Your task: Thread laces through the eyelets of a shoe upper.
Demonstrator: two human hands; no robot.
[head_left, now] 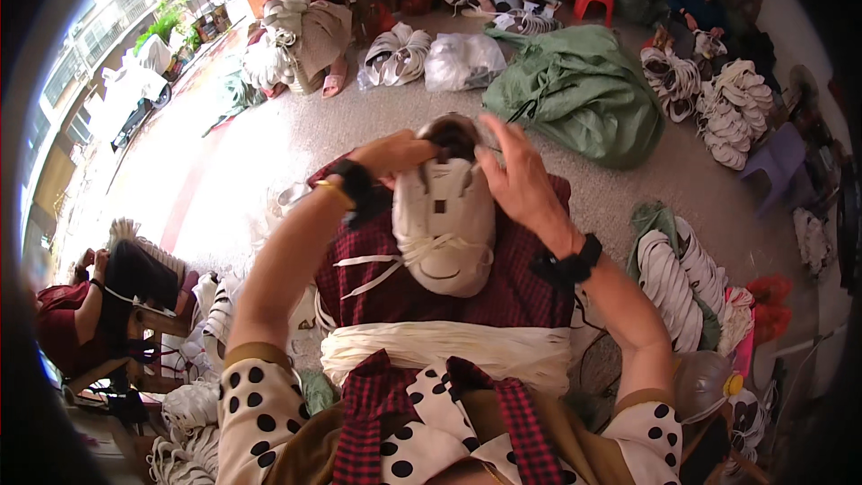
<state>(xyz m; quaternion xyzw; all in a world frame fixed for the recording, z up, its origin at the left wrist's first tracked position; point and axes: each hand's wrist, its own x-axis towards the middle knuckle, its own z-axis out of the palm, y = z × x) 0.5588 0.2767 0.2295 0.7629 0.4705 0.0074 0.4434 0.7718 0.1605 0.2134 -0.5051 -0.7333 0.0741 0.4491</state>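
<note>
A cream sneaker (444, 233) lies on the dark red checked cloth (530, 278) over my lap, its toe toward me and its dark-lined opening away. White laces (373, 260) cross its front, with loose ends trailing left over the cloth. My left hand (395, 154) is closed on the left edge of the shoe's opening. Beside the opening's right edge, my right hand (519, 181) has its fingers spread; whether its fingertips touch the shoe I cannot tell. Nearer to me, a thick bundle of cream laces (444, 355) stretches across my lap.
A big green sack (575, 94) lies on the floor ahead, next to a clear plastic bag (462, 61). Bundled shoe parts (669, 292) sit at right, near a purple stool (779, 166) and a plastic bottle (705, 384). Other people sit around, one at left (85, 310).
</note>
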